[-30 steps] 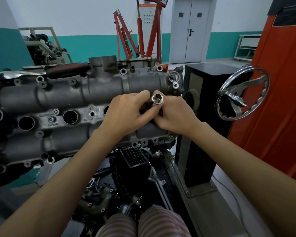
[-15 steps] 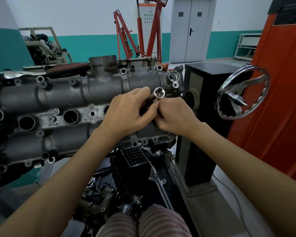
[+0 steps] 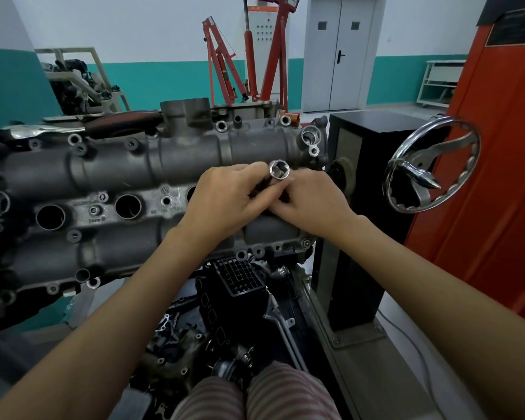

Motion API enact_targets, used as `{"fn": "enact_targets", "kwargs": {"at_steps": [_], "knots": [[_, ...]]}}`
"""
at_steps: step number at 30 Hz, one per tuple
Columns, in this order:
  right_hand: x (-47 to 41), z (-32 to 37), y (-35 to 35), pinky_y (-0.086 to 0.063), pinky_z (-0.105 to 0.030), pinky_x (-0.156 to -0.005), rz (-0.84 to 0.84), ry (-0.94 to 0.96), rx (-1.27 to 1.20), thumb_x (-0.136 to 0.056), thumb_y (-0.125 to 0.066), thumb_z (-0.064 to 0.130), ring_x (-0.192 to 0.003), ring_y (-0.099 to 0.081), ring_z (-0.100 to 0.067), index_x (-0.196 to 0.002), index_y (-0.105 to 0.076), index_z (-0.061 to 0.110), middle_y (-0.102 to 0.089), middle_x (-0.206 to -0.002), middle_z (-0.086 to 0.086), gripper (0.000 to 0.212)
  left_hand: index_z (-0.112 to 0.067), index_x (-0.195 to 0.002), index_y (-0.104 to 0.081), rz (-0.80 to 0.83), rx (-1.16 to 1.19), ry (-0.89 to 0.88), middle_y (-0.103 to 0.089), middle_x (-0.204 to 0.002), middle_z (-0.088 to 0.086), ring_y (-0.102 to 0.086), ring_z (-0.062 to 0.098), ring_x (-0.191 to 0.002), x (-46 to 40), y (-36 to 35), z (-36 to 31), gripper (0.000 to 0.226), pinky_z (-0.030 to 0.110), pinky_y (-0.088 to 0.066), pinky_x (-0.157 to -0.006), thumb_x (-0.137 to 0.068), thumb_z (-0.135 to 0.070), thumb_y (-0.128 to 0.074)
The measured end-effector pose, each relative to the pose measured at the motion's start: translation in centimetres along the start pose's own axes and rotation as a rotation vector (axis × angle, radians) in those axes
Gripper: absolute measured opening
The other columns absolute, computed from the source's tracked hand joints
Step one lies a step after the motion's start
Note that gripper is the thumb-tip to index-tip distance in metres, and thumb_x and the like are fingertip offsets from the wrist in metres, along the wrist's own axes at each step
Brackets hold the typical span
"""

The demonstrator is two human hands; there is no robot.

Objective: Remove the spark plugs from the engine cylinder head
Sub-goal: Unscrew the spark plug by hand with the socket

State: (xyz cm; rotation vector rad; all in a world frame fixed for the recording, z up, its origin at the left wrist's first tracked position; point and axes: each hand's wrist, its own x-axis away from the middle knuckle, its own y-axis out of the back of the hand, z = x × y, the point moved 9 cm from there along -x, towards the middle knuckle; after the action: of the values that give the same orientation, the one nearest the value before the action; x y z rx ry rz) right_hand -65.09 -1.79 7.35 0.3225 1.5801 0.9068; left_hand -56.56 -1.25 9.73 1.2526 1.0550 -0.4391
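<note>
Head view: handwheel (image 3: 431, 165) beside cylinder head (image 3: 134, 183).

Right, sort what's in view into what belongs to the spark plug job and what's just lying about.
Belongs to the job:
- cylinder head
- metal socket, held over the head
- left hand and right hand, both gripping the socket

Just lying about:
- chrome handwheel
- red crane
- black stand
- loose black parts below

Two hands (image 3: 225, 201) (image 3: 312, 201), one socket (image 3: 279, 169), one cylinder head (image 3: 119, 165), three open plug wells (image 3: 50, 217), one handwheel (image 3: 431, 165)
</note>
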Motion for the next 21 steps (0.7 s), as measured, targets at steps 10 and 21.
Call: {"fn": "enact_targets", "kwargs": {"at_steps": [10, 21], "knots": [[0.1, 0.6, 0.7, -0.049, -0.041, -0.051, -0.052, 0.021, -0.047, -0.087, -0.041, 0.034, -0.062, -0.061, -0.033, -0.090, -0.062, 0.006, -0.065, -0.070, -0.012, 0.035, 0.001, -0.063, -0.056, -0.006, 0.030, 0.013, -0.055, -0.052, 0.009, -0.051, 0.026, -0.046, 0.1, 0.0, 0.0, 0.050, 0.038, -0.042, -0.044, -0.088, -0.041, -0.044], [0.2, 1.7, 0.6, -0.040, -0.030, -0.044, -0.010, 0.097, -0.009, -0.083, -0.030, 0.032, -0.052, -0.057, -0.032, -0.091, -0.062, 0.002, -0.061, -0.067, -0.013, 0.045, -0.002, -0.069, -0.052, 0.020, -0.004, -0.009, -0.048, -0.057, -0.002, -0.047, 0.022, -0.048, 0.0, 0.0, -0.4, 0.036, 0.035, -0.040, -0.043, -0.083, -0.034, -0.044]]}}
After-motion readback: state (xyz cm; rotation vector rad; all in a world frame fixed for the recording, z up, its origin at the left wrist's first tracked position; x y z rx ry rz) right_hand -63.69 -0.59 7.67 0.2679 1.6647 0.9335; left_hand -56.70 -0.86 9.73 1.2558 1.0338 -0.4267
